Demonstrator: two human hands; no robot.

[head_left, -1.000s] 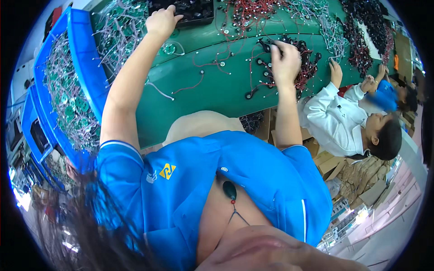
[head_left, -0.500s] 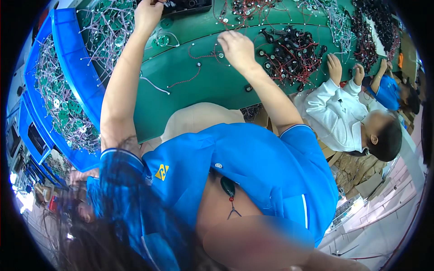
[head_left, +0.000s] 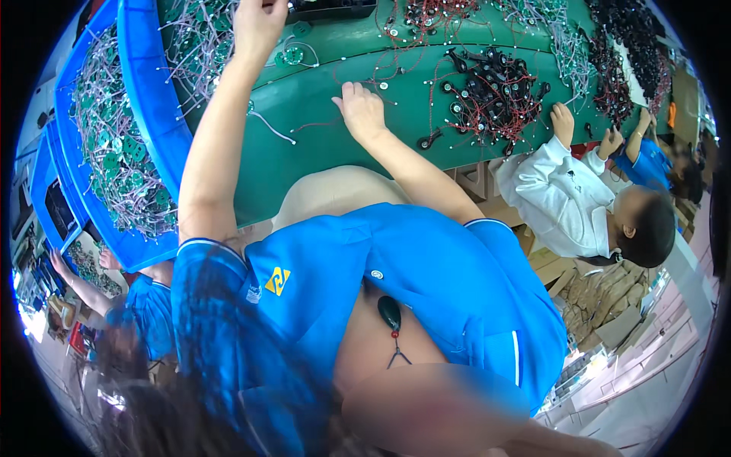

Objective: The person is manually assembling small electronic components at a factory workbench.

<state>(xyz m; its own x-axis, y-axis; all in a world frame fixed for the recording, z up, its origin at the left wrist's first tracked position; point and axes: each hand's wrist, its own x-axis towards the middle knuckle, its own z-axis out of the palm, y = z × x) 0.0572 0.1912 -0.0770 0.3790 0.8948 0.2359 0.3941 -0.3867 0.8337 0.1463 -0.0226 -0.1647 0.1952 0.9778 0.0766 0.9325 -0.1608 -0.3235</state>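
Head view: a thin red wire (head_left: 324, 123) lies on the green surface (head_left: 335, 156), in the bare stretch near its front edge, and the right hand (head_left: 361, 111) rests on it with fingers curled down, pinching at the wire's end; whether it fully grips is hard to tell. The left hand (head_left: 259, 23) reaches up to the far side, fingers closed around pale wires (head_left: 205, 46), its tips cut off by the frame. Open green room lies between the two hands and along the front edge. A blue bin (head_left: 145, 114) full of small green boards bounds the left edge. To the right, a heap of black parts with red leads (head_left: 495, 84) crowds the surface, just beside the right hand's reach. Further right, another person's hands (head_left: 563, 122) work at the same surface.
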